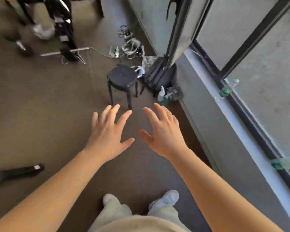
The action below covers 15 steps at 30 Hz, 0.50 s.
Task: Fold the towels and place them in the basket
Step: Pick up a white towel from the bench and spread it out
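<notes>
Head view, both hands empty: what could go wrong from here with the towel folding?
1. No towel or basket shows; the left hand and right hand hang spread open over the floor, so folding may begin off camera or late.
2. The black stool stands just ahead of the feet, with loose cables behind it and bottles beside it: a step forward could trip or topple something.

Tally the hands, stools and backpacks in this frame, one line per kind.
hands: 2 (left hand, right hand, both open and empty)
stool: 1, black
backpack: 1, dark, beside the stool
Total: 4
</notes>
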Available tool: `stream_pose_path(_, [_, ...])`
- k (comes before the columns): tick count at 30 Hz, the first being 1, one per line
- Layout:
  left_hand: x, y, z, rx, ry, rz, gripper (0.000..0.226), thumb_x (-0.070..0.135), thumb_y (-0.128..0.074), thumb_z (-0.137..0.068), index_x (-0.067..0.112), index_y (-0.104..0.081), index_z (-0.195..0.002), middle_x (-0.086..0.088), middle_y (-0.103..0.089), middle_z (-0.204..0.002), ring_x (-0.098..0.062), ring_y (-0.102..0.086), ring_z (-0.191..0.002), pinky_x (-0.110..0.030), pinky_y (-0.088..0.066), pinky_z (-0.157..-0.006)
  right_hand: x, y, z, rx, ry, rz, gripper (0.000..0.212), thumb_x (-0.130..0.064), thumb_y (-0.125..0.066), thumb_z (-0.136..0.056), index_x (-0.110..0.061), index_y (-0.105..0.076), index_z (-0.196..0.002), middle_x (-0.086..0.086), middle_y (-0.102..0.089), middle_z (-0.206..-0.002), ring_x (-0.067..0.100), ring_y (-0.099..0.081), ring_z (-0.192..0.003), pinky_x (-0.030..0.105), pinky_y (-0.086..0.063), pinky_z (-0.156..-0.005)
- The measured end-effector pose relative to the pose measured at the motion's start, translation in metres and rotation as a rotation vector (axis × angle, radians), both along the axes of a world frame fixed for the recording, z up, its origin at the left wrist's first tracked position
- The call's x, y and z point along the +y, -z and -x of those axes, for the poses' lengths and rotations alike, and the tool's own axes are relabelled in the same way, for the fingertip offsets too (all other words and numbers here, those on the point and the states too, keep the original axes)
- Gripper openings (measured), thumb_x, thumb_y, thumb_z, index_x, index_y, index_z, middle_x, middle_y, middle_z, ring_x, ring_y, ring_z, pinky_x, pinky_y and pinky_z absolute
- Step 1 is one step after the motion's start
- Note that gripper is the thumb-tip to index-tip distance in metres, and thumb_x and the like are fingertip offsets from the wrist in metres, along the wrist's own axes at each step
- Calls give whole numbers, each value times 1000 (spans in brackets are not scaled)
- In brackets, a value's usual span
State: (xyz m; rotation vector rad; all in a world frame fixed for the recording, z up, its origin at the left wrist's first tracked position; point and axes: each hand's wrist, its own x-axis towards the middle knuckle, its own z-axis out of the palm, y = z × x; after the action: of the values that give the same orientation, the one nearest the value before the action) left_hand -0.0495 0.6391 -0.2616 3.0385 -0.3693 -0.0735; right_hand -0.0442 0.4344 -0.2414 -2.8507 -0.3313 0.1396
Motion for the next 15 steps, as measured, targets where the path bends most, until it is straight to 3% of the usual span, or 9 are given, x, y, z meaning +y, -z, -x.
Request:
stream_pose_path(7, [157,10,32,69,-238,54,101,76,-52,-85,35,2,-160,-11,5,-169,-36,2,-156,-66,-11,-120,158,0,-16,42,-237,41,83,-59,-58,-95,-32,-17,-161,10,-10,-169,36,-8,-156,63,-22,-120])
stream_pose_path(15, [276,20,11,92,-479,113,101,76,-50,-85,35,5,-159,-12,8,-169,-34,7,-156,-64,-7,-121,294,2,-81,87,-465,103,86,-63,-56,-93,-35,-11,-161,8,-2,-170,34,-2,-157,62,-18,-122])
